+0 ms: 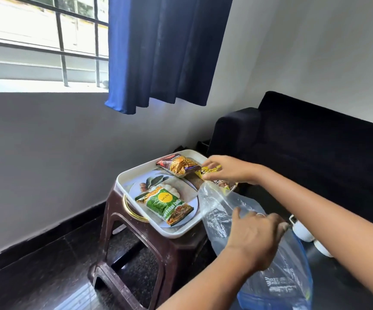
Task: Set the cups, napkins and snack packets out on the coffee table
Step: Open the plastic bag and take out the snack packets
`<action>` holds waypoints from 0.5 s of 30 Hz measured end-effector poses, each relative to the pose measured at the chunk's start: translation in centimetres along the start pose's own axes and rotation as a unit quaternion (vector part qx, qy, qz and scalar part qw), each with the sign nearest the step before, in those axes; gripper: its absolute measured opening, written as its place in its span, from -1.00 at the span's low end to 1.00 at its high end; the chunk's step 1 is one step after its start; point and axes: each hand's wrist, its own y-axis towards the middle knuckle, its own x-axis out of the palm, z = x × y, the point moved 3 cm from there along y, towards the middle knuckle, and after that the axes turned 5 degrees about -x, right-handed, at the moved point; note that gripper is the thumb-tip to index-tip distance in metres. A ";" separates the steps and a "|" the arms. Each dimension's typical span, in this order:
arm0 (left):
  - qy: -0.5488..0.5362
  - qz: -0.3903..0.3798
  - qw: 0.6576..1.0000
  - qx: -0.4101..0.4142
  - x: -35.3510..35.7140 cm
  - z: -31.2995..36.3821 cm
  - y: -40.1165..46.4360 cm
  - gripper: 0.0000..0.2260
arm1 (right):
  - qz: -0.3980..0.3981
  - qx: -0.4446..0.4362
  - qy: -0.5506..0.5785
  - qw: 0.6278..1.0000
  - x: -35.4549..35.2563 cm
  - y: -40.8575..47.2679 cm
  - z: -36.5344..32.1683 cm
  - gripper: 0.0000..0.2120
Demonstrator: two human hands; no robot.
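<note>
A grey wall (46, 142) meets a dark polished floor (35, 265); a barred window (42, 41) with a blue curtain (165, 52) sits above, and a dark sofa (304, 142) fills the right. A brown plastic stool (136, 253) carries a white tray (122, 177), tilted on its top. On the tray a green packet (166, 205) lies flat, long axis running from upper left to lower right; a red packet (177, 167) lies near the far rim. The left hand (255, 240) grips a clear plastic bag (270, 265). The right hand (228, 170) pinches a yellow packet (210, 171) at the tray's far right edge. White cups (302, 229) rest at right.
</note>
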 end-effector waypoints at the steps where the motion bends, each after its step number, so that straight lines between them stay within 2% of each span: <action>1: 0.002 -0.004 1.000 -0.017 0.1 -0.2 0.1 -0.63 | 0.014 0.014 0.024 1.000 -0.8 -1.0 1.1 -0.54; 5: -0.058 0.025 0.993 -0.105 -0.3 -0.7 0.6 -0.63 | 0.059 0.072 0.103 0.990 -2.0 -5.3 5.8 -0.70; 6: -0.088 0.042 0.987 -0.130 -0.5 -0.8 0.7 -0.64 | 0.059 0.098 0.124 0.986 -1.9 -6.5 7.0 -0.71; 8: -0.162 0.086 0.968 -0.171 -1.0 -1.3 0.8 -0.64 | 0.055 0.171 0.180 0.967 -1.0 -9.0 9.4 -0.58; 10: -0.219 0.124 0.945 -0.208 -1.3 -1.9 1.0 -0.62 | 0.076 0.226 0.275 0.931 0.2 -11.1 11.3 -0.36; 11: -0.244 0.134 0.933 -0.228 -1.3 -2.2 1.1 -0.61 | 0.074 0.226 0.349 0.906 1.0 -11.9 11.9 -0.31; 13: -0.296 0.142 0.907 -0.264 -1.4 -2.5 1.0 -0.61 | 0.014 0.177 0.505 0.844 2.9 -13.3 11.6 -0.39; 15: -0.334 0.149 0.887 -0.283 -1.5 -2.7 0.8 -0.62 | -0.011 0.133 0.594 0.793 4.2 -14.4 10.2 -0.45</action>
